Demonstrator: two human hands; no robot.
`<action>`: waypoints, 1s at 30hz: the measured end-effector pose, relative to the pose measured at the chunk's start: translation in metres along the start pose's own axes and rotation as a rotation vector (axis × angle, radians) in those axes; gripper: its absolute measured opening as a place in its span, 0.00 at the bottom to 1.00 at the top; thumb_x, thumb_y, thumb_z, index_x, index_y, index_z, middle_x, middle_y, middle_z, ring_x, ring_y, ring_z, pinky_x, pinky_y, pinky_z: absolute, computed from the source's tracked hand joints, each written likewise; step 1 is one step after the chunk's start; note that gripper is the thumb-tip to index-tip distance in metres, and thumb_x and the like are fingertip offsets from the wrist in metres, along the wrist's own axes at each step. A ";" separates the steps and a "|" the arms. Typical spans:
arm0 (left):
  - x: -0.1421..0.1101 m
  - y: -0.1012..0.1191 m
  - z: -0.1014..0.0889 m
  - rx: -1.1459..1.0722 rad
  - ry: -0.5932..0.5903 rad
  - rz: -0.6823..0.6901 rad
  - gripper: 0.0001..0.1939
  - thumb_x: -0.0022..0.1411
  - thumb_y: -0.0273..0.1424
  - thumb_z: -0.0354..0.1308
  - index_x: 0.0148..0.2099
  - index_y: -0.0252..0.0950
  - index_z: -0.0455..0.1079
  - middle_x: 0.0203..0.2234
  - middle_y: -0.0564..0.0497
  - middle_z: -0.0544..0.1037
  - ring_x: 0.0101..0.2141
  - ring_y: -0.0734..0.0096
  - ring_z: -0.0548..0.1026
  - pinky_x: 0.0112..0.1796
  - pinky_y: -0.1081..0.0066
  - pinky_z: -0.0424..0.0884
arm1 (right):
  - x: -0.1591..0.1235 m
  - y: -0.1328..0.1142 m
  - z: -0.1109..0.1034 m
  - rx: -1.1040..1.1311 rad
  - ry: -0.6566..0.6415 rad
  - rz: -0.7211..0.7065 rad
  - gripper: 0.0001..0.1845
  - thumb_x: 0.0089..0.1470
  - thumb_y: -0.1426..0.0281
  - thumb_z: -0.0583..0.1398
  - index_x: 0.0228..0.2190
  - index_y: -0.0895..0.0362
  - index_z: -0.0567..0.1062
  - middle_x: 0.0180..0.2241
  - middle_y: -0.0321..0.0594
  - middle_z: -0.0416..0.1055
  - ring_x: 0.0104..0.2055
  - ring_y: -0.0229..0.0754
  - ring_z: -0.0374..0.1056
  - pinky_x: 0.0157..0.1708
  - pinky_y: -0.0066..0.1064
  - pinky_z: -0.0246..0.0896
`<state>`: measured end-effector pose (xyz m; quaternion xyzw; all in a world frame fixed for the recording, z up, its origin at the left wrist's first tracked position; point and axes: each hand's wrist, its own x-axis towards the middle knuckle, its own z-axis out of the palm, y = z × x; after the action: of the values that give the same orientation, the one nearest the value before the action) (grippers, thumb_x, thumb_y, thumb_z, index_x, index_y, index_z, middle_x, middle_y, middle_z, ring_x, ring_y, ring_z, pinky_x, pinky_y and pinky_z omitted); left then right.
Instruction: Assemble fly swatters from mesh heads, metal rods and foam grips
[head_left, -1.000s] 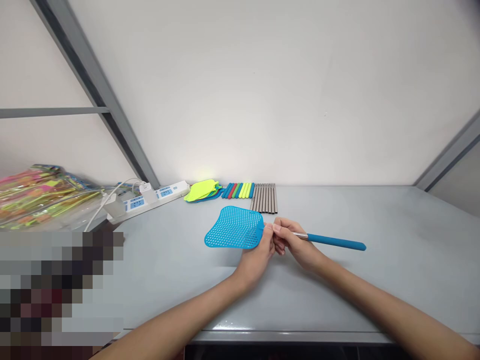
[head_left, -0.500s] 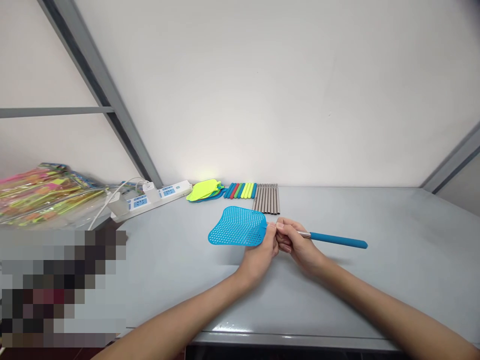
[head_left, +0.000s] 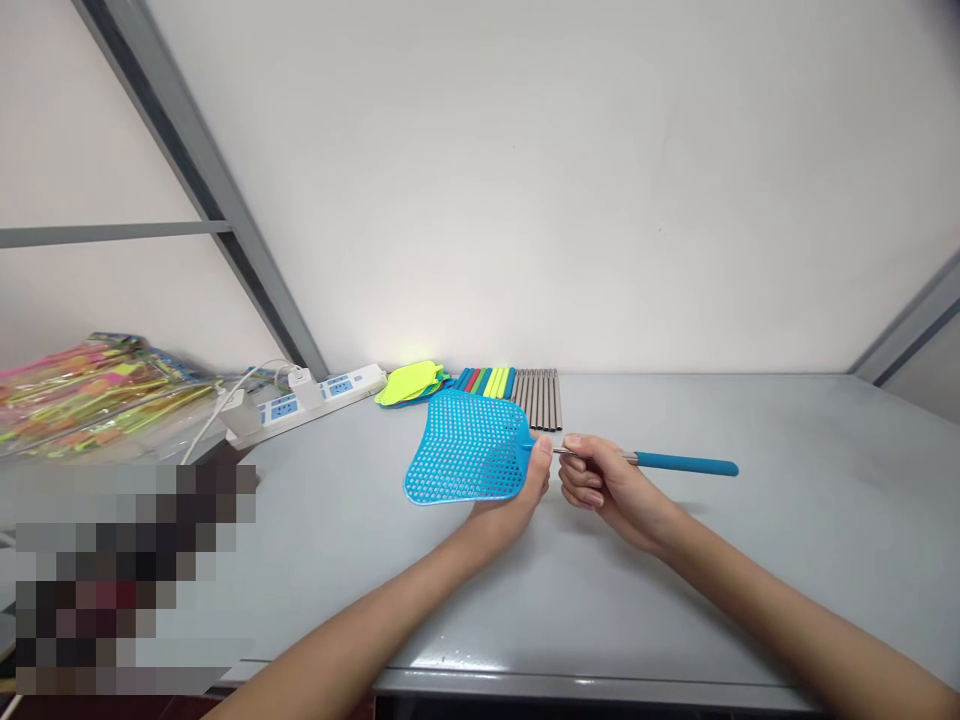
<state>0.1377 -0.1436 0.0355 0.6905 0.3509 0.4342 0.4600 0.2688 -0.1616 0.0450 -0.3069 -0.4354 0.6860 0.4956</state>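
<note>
A blue fly swatter (head_left: 471, 450) with a perforated head is held across my front above the table, its head to the left. My left hand (head_left: 529, 480) grips the neck of the head, thumb on top. Wrapped round the metal rod is my right hand (head_left: 604, 485), and a short stretch of thin rod shows between the two hands. The blue grip sleeve (head_left: 686, 464) sticks out to the right of my right hand. Behind the swatter head lies a stack of yellow and blue swatter heads (head_left: 409, 383).
Several coloured grip sleeves (head_left: 495, 382) and several metal tubes (head_left: 538, 400) lie in rows at the back of the grey table (head_left: 787, 500). A white power strip (head_left: 330, 395) with plugged-in chargers stands left. Bagged swatters (head_left: 90, 390) are piled at far left.
My hands have moved apart, so thin rod now shows between them. The swatter head has tilted to face me more and shifted slightly left.
</note>
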 end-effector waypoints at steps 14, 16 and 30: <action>-0.004 0.000 -0.006 0.225 -0.050 0.091 0.13 0.59 0.40 0.41 0.27 0.37 0.56 0.19 0.55 0.60 0.26 0.74 0.63 0.30 0.72 0.60 | 0.000 0.014 -0.005 0.600 -0.174 0.346 0.18 0.48 0.71 0.52 0.12 0.58 0.53 0.08 0.26 0.41 0.12 0.28 0.38 0.12 0.21 0.38; -0.002 0.000 -0.008 0.253 -0.082 0.096 0.12 0.59 0.38 0.41 0.28 0.38 0.57 0.21 0.54 0.63 0.29 0.72 0.65 0.32 0.71 0.61 | 0.000 0.014 -0.006 0.621 -0.159 0.366 0.18 0.48 0.71 0.52 0.12 0.58 0.53 0.08 0.26 0.41 0.11 0.27 0.37 0.11 0.20 0.38; -0.005 -0.007 -0.002 0.393 0.021 0.015 0.14 0.58 0.40 0.43 0.26 0.39 0.60 0.21 0.55 0.68 0.27 0.74 0.67 0.35 0.69 0.62 | 0.003 0.019 -0.005 0.491 -0.115 0.346 0.18 0.48 0.67 0.54 0.13 0.58 0.54 0.09 0.26 0.45 0.12 0.28 0.38 0.13 0.22 0.38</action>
<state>0.1334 -0.1448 0.0284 0.7650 0.4284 0.3680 0.3095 0.2640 -0.1595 0.0259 -0.2081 -0.2251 0.8612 0.4055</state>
